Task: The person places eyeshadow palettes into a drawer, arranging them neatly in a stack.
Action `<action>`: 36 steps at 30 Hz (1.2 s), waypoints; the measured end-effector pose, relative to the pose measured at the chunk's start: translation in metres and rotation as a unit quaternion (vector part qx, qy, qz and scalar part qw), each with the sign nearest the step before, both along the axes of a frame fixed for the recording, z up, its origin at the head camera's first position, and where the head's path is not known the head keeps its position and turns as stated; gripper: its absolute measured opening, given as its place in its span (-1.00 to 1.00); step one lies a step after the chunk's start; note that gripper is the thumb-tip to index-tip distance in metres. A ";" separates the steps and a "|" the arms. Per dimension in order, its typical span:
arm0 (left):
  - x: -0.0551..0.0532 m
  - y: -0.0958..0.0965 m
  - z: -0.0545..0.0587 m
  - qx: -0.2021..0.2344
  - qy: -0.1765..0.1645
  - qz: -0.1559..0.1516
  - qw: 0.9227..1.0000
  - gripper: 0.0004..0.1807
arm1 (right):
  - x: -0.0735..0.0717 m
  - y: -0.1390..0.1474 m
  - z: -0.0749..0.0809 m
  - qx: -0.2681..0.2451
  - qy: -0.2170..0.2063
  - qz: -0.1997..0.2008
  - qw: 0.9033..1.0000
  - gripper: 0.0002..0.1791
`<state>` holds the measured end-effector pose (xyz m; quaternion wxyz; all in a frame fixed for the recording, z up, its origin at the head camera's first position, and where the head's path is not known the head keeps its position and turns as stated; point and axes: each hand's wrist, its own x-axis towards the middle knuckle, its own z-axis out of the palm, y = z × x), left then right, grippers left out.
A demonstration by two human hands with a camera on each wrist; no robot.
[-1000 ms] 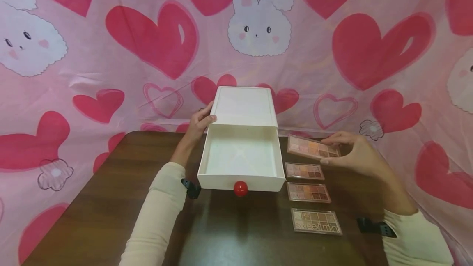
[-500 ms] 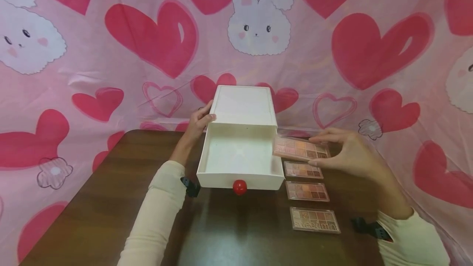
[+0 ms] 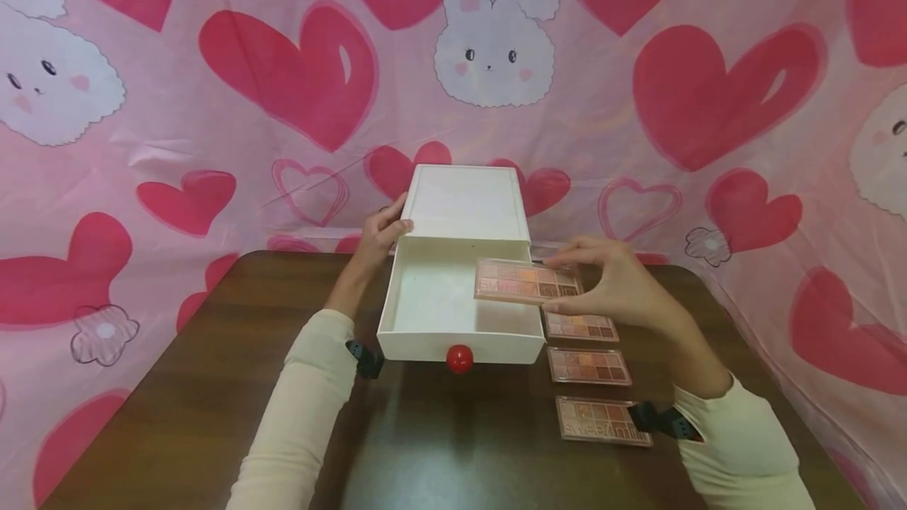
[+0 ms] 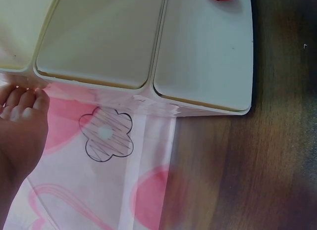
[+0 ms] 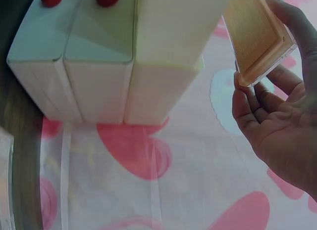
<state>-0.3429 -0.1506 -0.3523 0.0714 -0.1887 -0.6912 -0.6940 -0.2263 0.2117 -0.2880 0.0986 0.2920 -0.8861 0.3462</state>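
A white drawer cabinet (image 3: 468,201) stands at the back of the table, its top drawer (image 3: 428,301) pulled out with a red knob (image 3: 460,358) in front. My left hand (image 3: 379,236) grips the cabinet's left side, thumb near the front edge of its top; curled fingers (image 4: 22,104) show against the side in the left wrist view. Over the drawer's right half, my right hand (image 3: 612,286) holds an eyeshadow palette (image 3: 513,282) by its right end, between thumb and fingers. The palette's orange-brown underside (image 5: 252,34) faces the right wrist camera. Inside the drawer, the visible floor is bare.
Right of the drawer, three more palettes lie in a column: one far (image 3: 584,327), one middle (image 3: 590,367), one near (image 3: 595,420). Two shut lower drawers (image 5: 99,34) with red knobs show in the right wrist view. A pink heart-print cloth (image 3: 283,124) hangs behind the table.
My right hand has carried the palette leftward, from beside the cabinet to over the open drawer. The left hand has stayed on the cabinet's side.
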 end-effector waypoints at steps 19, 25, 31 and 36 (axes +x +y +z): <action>0.001 0.000 -0.002 0.006 0.011 -0.003 1.000 -0.27 | -0.020 -0.064 -0.008 -0.006 -0.045 0.051 0.998 -0.47; 0.002 0.002 -0.001 0.013 0.014 -0.003 1.000 -0.25 | -0.021 -0.082 -0.005 0.019 -0.045 0.065 0.997 -0.43; 0.001 0.002 -0.002 0.021 0.014 -0.008 1.000 -0.26 | -0.025 -0.099 -0.003 0.079 -0.047 0.051 0.994 -0.38; 0.000 0.003 -0.001 0.018 0.016 -0.008 1.000 -0.28 | -0.029 -0.109 -0.006 0.119 -0.032 0.047 0.991 -0.35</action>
